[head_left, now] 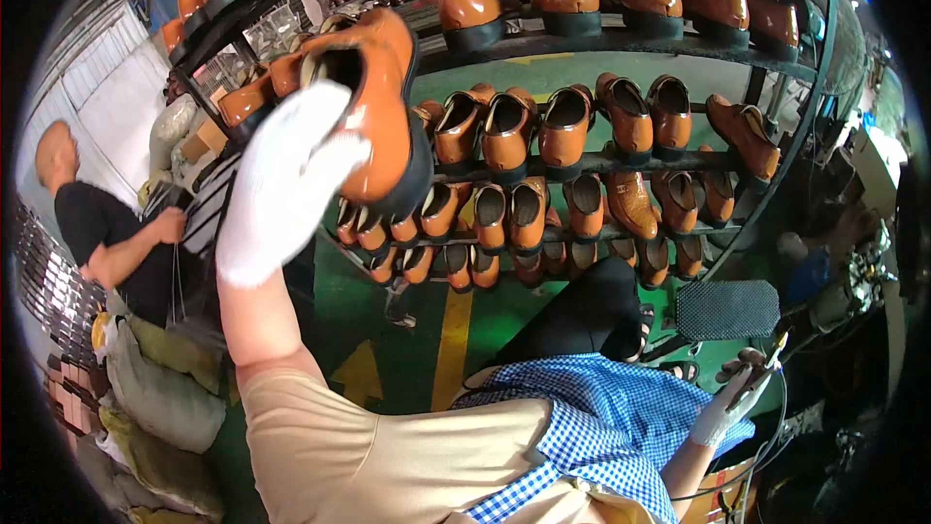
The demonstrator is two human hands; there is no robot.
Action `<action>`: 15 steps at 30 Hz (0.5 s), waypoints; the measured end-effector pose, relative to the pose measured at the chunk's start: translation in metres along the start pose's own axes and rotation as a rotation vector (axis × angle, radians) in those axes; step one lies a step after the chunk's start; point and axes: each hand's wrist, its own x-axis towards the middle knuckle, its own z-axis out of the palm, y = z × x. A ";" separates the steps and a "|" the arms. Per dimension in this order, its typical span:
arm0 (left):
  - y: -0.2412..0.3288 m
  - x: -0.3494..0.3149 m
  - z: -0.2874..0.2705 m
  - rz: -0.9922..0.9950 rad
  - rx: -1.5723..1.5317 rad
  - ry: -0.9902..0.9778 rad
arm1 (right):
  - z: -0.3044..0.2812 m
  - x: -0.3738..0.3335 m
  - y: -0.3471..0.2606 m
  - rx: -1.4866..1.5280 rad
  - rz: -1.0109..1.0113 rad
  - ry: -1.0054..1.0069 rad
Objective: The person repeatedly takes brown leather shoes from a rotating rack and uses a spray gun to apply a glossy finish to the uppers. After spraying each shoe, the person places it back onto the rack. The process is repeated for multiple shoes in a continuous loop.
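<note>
High on the left, my left hand [286, 180], in a white glove, grips a glossy orange-brown leather shoe [383, 151] with a thick black sole. My thumb lies along the shoe's side; the other fingers are at its opening and partly hidden. At the lower right, my right hand [729, 403] wears a glove with dark fingertips. Its fingers are closed round a slim tool [776, 349] with a light tip, beside a thin cable; the tool's kind cannot be made out. Similar brown shoes [565, 127] stand on the rack in front of me.
The dark metal rack [621, 42] holds several tiers of shoes. A black textured pad [727, 310] and machinery [853, 282] are at the right. Stuffed sacks [160, 393] lie at the lower left, near another person [116, 233]. The green floor [412, 349] carries yellow markings.
</note>
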 end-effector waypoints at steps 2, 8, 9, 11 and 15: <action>-0.023 0.044 0.015 -0.091 -0.154 -0.045 | -0.007 -0.002 0.002 -0.017 -0.018 0.035; -0.125 0.149 0.043 0.093 0.027 -0.143 | -0.011 -0.011 0.003 -0.065 -0.026 0.071; -0.139 0.154 0.052 0.108 0.108 -0.176 | -0.013 -0.012 0.006 -0.077 -0.036 0.062; -0.158 0.164 0.063 0.134 0.265 -0.241 | -0.016 -0.014 0.011 -0.084 -0.039 0.055; -0.157 0.163 0.056 0.135 0.154 -0.185 | -0.013 -0.016 0.006 -0.078 0.006 0.076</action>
